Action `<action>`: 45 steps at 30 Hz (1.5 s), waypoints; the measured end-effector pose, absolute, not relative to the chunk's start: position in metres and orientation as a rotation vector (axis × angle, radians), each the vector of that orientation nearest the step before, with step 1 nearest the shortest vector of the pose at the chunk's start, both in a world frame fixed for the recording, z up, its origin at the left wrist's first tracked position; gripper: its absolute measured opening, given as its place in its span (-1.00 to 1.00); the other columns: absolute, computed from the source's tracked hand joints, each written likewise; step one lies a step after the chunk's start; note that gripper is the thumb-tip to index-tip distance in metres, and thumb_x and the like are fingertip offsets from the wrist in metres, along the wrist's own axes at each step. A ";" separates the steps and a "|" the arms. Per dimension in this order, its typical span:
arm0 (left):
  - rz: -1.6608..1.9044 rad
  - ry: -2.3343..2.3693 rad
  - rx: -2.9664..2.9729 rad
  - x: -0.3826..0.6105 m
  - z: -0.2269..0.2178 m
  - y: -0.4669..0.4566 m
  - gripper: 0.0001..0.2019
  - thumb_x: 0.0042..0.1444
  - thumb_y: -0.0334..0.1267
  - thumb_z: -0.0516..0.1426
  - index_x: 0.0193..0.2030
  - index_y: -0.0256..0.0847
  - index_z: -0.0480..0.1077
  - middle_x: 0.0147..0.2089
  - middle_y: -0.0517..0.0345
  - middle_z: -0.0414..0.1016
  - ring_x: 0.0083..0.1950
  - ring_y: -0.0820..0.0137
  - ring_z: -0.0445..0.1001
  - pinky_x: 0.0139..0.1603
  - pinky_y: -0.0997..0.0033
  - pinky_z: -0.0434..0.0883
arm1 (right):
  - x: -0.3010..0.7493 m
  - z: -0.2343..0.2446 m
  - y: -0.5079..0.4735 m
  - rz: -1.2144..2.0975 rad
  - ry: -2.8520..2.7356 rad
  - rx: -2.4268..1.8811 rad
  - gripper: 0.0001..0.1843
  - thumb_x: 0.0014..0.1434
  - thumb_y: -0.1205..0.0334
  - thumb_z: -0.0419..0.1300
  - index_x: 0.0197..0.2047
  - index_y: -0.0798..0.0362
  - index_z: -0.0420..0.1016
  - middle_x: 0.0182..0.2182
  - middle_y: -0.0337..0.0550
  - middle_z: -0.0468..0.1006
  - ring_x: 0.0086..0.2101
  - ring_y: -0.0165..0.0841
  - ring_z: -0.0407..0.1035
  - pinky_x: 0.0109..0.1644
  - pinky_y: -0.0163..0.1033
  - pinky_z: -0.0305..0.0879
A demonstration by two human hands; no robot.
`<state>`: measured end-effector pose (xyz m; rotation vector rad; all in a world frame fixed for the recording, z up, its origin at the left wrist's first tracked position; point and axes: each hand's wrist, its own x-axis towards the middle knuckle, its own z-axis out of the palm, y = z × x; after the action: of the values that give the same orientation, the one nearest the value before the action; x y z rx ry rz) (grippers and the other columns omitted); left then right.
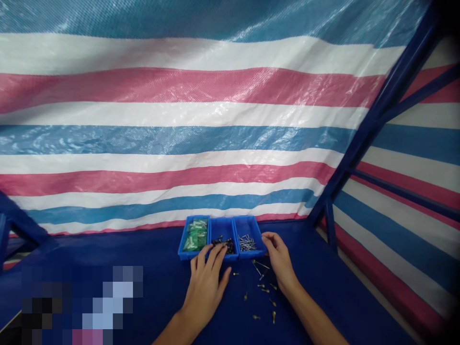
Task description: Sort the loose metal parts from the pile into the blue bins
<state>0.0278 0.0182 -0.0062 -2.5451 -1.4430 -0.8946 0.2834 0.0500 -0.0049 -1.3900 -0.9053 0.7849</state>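
Three small blue bins stand side by side on a blue table [151, 268]. The left bin [194, 235] holds green plastic pieces, the middle bin [223, 242] dark small parts, the right bin [247, 238] silver nails or screws. My left hand [206, 278] lies flat with fingers spread, fingertips at the front edge of the middle bin. My right hand [278, 256] rests by the right bin's front corner, fingers curled against it. Several loose screws [264, 287] lie scattered on the table between my hands.
A striped blue, white and pink tarp [179, 120] hangs behind the table. Blue metal frame posts [362, 134] rise at the right, with another frame piece [14, 225] at the left. A blurred patch [82, 302] covers the lower left.
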 end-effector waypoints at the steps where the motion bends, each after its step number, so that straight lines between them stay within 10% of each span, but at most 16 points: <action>1: -0.887 -1.443 -2.549 0.028 -0.006 0.018 -0.54 0.48 -0.30 0.10 0.47 -0.08 0.34 0.43 0.02 0.42 0.42 -0.01 0.28 0.31 -0.06 0.38 | 0.283 -0.005 0.050 0.785 -0.905 -1.390 -0.61 0.04 -0.16 0.36 -0.25 -0.01 0.60 -0.30 -0.14 0.61 -0.30 -0.20 0.42 -0.30 -0.22 0.32; 45: -0.817 -1.390 -2.631 0.029 0.002 0.015 -0.36 0.52 -0.20 0.11 0.64 -0.03 0.01 0.57 0.07 0.24 0.50 0.00 0.18 0.36 -0.05 0.35 | 0.282 -0.002 0.049 0.792 -0.901 -1.398 -0.58 0.02 -0.20 0.35 -0.26 -0.02 0.58 -0.31 -0.16 0.60 -0.31 -0.22 0.41 -0.31 -0.22 0.30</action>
<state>0.0285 0.0152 0.0017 -2.6311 -1.3900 -0.8171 0.2820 0.0492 -0.0017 -1.3977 -0.9012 0.7923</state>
